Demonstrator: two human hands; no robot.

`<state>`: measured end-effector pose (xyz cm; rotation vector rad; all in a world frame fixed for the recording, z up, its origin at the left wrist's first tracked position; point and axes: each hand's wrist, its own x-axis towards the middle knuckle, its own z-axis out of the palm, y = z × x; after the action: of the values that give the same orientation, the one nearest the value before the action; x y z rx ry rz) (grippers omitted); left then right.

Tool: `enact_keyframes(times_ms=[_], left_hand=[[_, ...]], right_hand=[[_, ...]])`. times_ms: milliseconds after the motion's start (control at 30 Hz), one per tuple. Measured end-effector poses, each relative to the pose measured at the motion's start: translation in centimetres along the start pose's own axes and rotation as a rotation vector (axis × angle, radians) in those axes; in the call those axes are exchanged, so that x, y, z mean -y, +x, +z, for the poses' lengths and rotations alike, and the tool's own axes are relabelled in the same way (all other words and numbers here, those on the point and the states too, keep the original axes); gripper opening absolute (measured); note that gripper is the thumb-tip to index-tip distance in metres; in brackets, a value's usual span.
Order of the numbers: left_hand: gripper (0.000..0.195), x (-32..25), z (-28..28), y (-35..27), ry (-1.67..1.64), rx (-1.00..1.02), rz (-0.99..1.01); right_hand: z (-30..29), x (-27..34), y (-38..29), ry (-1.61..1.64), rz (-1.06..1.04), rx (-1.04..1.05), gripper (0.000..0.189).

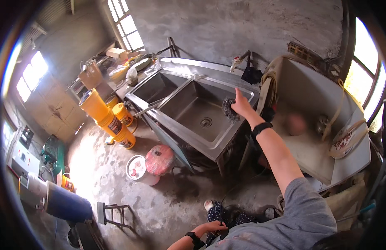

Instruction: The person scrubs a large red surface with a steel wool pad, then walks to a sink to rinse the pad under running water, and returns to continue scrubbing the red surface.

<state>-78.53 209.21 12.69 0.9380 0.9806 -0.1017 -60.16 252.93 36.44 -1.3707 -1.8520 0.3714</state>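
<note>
In my right hand (242,104) is a grey scouring ball (231,109) that looks like steel wool, above the right side of a double-bowl stainless steel sink (222,150). The index finger points outward, toward the wall tap (235,63). The larger bowl (193,109) has a round drain strainer (206,122) in its floor. My left hand (215,225) is low at my waist, by the dotted dark trousers (215,207). Its fingers are curled, and whether they hold anything cannot be made out.
Stacked yellow buckets (110,122) stand left of the sink. A white pail (136,168) and a red round-topped object (160,159) sit before it. A small stool (114,215) is on the concrete floor. To the right is a large open-topped box (308,162) holding several items.
</note>
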Motion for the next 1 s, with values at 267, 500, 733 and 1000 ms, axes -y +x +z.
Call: enact_keyframes(times_ms=[267,500,733,1000], left_hand=[[0.029,-5.2,-14.1,0.4,0.175,0.223,-0.064],[0.031,-4.8,-20.2,1.6,0.145,0.393,-0.058],[0.027,-6.8,-22.9,2.3,0.077,0.498,-0.080],[0.030,-9.9,-24.3,2.7,0.071,0.484,-0.171]], right_hand=[[0.0,-2.1,15.7,-0.371,0.123,0.140,0.078],[-1.7,-6.6,22.4,-0.449,0.122,0.254,0.091],[-1.6,-10.0,25.7,-0.346,0.008,0.253,0.083],[-3.1,-10.8,25.0,-0.572,-0.046,0.223,0.050]])
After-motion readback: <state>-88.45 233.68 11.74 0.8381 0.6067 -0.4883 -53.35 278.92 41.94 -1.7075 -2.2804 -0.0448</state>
